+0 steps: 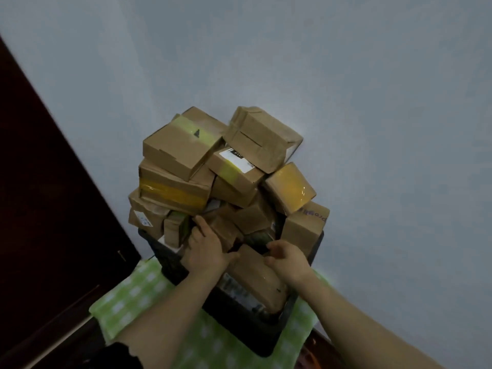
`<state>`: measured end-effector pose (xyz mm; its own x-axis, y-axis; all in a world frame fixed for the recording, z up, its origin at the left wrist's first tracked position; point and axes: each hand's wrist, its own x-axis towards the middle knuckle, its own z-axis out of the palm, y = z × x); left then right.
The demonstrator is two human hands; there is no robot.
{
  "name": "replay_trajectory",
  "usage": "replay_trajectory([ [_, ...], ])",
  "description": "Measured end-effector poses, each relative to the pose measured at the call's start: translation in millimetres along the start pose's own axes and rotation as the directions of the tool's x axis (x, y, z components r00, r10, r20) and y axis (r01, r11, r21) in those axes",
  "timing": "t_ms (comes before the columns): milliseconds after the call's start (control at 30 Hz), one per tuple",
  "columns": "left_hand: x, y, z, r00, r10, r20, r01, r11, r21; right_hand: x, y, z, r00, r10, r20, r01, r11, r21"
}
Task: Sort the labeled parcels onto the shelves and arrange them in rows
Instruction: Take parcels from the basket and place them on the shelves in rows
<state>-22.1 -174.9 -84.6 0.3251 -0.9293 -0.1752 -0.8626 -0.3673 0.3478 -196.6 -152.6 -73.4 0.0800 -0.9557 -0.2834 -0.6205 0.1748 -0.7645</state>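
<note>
Both arms are reaching forward and angling in towards each other, the left forearm (165, 312) coming bare out of a dark sleeve (117, 355), the right forearm (359, 312) bare as well. The left hand (206, 246) is lying back-up, fingers stretching ahead fairly straight, thumb spreading towards the right hand (286, 258). That one, just beside it, is curling its fingers downward and pressing its thumb inward, gripping the parcel (255, 275) between the two hands.

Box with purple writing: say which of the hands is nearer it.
Right. The right hand is just below-left of the box; the left hand is much farther left.
</note>
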Motion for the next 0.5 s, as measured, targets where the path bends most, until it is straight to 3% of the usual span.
replay_trajectory([
  [100, 11, 2, 9, 0.998, -0.003, -0.067, 0.011, 0.994, 0.113, 20, 9, -1, 0.997, -0.007, 0.082, 0.01, 1.0, -0.028],
  [200, 15, -6, 11, 0.995, 0.047, -0.085, -0.041, 0.996, 0.074, 35, 12, -3, 0.991, 0.006, 0.134, -0.002, 1.0, -0.031],
  [367, -5, -30, -13, 0.991, 0.053, -0.121, -0.087, 0.954, -0.287, 40, -9, 2, 0.988, 0.012, 0.156, -0.028, 0.994, 0.102],
  [433, -15, -38, -32, 0.993, -0.004, -0.115, -0.057, 0.853, -0.518, 36, -26, 6, 0.98, 0.007, 0.201, -0.049, 0.978, 0.204],
  [500, -26, -44, -53, 0.994, -0.109, -0.021, 0.058, 0.666, -0.744, 29, -43, 11, 0.966, 0.034, 0.256, -0.123, 0.932, 0.341],
])
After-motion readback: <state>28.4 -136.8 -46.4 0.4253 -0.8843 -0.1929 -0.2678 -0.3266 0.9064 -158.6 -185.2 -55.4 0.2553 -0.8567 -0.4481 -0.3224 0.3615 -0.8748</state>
